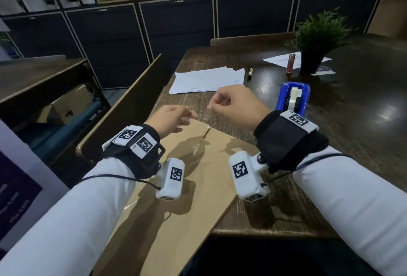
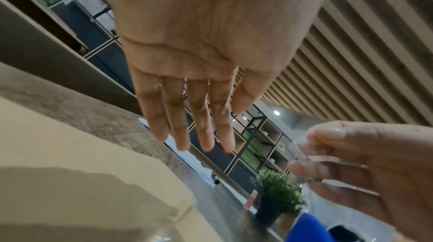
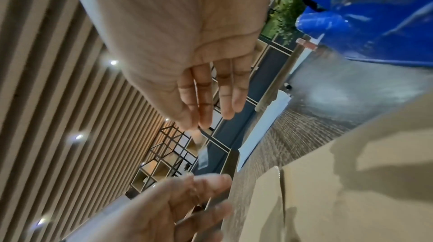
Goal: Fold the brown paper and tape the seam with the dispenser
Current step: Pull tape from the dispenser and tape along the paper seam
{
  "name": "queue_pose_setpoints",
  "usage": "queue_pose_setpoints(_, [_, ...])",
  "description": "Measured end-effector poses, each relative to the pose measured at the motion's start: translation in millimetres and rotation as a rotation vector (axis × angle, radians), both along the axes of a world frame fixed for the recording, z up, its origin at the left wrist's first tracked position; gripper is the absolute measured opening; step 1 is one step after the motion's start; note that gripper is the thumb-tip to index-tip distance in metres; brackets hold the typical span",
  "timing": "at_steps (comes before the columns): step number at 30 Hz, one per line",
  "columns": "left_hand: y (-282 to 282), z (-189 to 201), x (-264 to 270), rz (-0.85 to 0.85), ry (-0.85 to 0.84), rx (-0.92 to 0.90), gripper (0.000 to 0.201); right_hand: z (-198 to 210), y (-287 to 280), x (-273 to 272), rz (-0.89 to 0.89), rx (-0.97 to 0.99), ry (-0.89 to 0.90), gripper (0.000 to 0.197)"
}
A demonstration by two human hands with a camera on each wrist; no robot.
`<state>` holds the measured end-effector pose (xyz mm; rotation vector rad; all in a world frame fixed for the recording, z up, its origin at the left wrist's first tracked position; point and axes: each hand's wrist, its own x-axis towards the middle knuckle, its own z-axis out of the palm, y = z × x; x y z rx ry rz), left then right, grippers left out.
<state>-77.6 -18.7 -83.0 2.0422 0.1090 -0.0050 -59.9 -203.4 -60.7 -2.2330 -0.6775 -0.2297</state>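
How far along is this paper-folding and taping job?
Done: the brown paper lies folded on the wooden table, clear tape already shining along part of its seam. In hand: the right hand pinches a clear tape strip; the left hand hovers open. Left: sticking it down. The blue tape dispenser stands aside.

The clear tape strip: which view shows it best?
Left wrist: the clear tape strip shows edge-lit, pinched by the right hand. Right wrist shows a faint strip hanging below the fingertips. Head barely shows it between the hands.
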Motion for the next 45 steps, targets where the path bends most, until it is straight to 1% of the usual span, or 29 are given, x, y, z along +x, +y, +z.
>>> queue_pose_setpoints(2, [5.7, -2.2, 3.1, -0.035, 0.095, 0.142, 0.034, -4.2, -2.4, 5.1, -0.026, 0.036, 0.079, 0.015])
queue_pose_setpoints(4, [9.4, -7.6, 5.5, -0.080, 0.177, 0.359, 0.032, -10.0, -3.8, 9.9, -0.031, 0.092, 0.177, 0.013])
queue_pose_setpoints(6, [9.4, -13.8, 7.5, -0.122, 0.214, 0.597, 0.028, -14.8, -4.7, 13.5, -0.035, 0.139, 0.270, 0.013])
queue_pose_setpoints(8, [5.4, -17.4, 6.0, -0.151, 0.261, 0.766, 0.025, -18.1, -3.9, 15.5, -0.047, 0.155, 0.335, 0.012])
queue_pose_setpoints(9, [4.1, -18.8, 6.6, -0.171, 0.280, 0.839, 0.027, -19.5, -3.6, 17.0, -0.054, 0.161, 0.360, 0.012])
queue_pose_setpoints(11, [4.9, -21.4, 6.8, -0.217, 0.299, 0.936, 0.039, -23.5, -2.2, 20.4, -0.070, 0.177, 0.420, 0.013])
queue_pose_setpoints(12, [6.2, -22.0, 6.4, -0.235, 0.296, 0.952, 0.045, -25.5, -1.4, 21.6, -0.076, 0.190, 0.458, 0.014])
queue_pose_setpoints(14, [10.2, -22.1, 4.6, -0.263, 0.270, 0.955, 0.051, -29.2, 1.2, 23.0, -0.079, 0.202, 0.525, 0.015])
queue_pose_setpoints(16, [13.0, -21.9, 2.5, -0.292, 0.254, 0.954, 0.053, -31.6, 5.0, 21.9, -0.079, 0.213, 0.586, 0.009])
queue_pose_setpoints(18, [13.9, -20.8, -0.1, -0.322, 0.250, 0.967, 0.055, -34.6, 9.9, 21.4, -0.066, 0.264, 0.666, 0.004])
queue_pose_setpoints(20, [15.7, -20.4, -2.8, -0.335, 0.249, 0.982, 0.055, -39.4, 17.2, 23.2, -0.051, 0.272, 0.723, 0.007])
queue_pose_setpoints(21, [16.6, -21.0, -4.0, -0.338, 0.246, 0.990, 0.055, -41.7, 20.3, 23.7, -0.052, 0.244, 0.733, 0.009])
queue_pose_setpoints(24, [17.7, -21.9, -6.3, -0.344, 0.241, 1.015, 0.056, -46.8, 28.5, 24.3, -0.080, 0.134, 0.726, 0.016])
queue_pose_setpoints(28, [18.5, -22.9, -7.0, -0.340, 0.262, 1.010, 0.053, -51.1, 35.9, 26.4, -0.104, 0.051, 0.727, 0.024])
queue_pose_setpoints(32, [19.7, -23.8, -8.1, -0.345, 0.272, 1.004, 0.054, -55.8, 37.6, 30.5, -0.137, 0.007, 0.727, 0.022])
queue_pose_setpoints(38, [22.9, -24.6, -11.8, -0.355, 0.282, 0.957, 0.055, -58.0, 37.8, 33.6, -0.131, -0.051, 0.674, 0.021])
queue_pose_setpoints(45, [24.6, -26.6, -15.5, -0.366, 0.274, 0.913, 0.059, -59.9, 41.5, 38.6, -0.139, -0.112, 0.651, 0.025])
